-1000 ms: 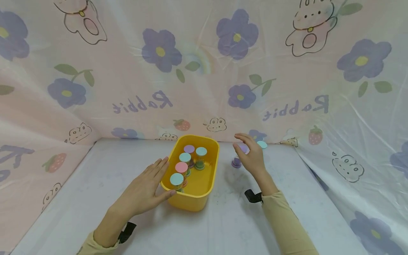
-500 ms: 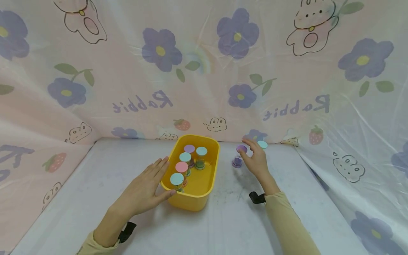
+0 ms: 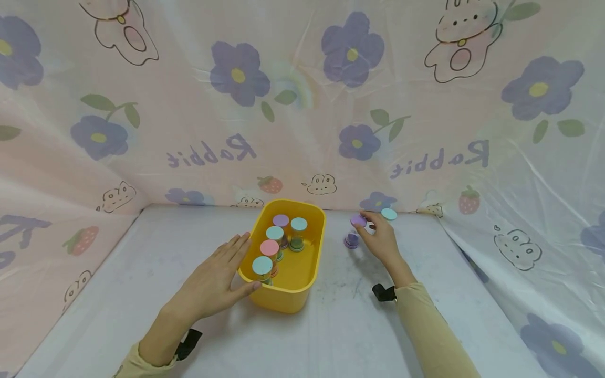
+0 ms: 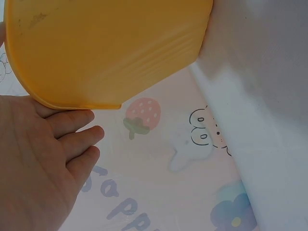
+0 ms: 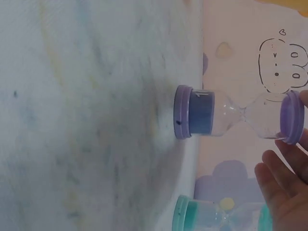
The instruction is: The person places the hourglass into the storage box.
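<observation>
A yellow bin [image 3: 315,262] stands mid-table and holds several sand timers [image 3: 270,248] with teal, pink and purple caps. My left hand [image 3: 231,269] lies flat against the bin's left wall, fingers straight and thumb on the front corner; the left wrist view shows the bin wall [image 4: 110,48] next to my palm [image 4: 33,163]. Right of the bin a purple sand timer [image 3: 352,232] stands upright on the table. My right hand [image 3: 371,231] pinches its top cap [image 5: 291,117] with its fingertips [image 5: 281,166]. A teal sand timer [image 3: 389,214] stands just behind that hand.
The table [image 3: 142,273] is white, closed in at the back and sides by a pink flower-print plastic sheet [image 3: 302,105]. The teal timer [image 5: 195,214] stands close beside the purple one [image 5: 202,113], near the back edge.
My right hand has come down and slightly right from above the purple timer, and its fingertips now sit on the top cap. The left hand and the bin have not moved.
</observation>
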### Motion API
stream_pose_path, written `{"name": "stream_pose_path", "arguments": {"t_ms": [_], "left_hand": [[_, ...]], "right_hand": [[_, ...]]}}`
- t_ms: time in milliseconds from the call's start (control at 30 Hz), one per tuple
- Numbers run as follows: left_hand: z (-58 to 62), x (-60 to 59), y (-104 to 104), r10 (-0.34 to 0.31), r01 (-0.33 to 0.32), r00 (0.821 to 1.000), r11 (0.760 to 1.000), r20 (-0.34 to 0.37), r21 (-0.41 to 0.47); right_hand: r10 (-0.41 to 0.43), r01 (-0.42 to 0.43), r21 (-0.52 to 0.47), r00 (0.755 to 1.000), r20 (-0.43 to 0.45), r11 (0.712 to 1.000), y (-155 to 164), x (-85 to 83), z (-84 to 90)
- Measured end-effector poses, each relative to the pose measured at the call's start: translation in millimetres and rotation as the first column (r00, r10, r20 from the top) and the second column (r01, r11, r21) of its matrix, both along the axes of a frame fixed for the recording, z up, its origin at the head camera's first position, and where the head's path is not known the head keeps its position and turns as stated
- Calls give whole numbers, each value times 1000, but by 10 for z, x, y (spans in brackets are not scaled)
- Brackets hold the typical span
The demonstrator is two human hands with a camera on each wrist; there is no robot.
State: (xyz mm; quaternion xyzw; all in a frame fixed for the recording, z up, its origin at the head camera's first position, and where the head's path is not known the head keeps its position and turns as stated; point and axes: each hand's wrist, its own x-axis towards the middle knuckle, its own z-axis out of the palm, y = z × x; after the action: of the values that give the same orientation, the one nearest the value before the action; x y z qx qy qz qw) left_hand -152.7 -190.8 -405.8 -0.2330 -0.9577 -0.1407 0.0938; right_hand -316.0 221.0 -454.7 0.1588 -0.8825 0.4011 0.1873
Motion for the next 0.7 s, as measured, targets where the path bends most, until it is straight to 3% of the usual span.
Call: {"name": "stream_pose_path", "arguments": {"t_ms": [700], "left_hand": [[-11,9,8,3,-3,1000,1000,2,1]], "right_hand": [[26,-19,-121,998,54,993,-51,52,-19]]}}
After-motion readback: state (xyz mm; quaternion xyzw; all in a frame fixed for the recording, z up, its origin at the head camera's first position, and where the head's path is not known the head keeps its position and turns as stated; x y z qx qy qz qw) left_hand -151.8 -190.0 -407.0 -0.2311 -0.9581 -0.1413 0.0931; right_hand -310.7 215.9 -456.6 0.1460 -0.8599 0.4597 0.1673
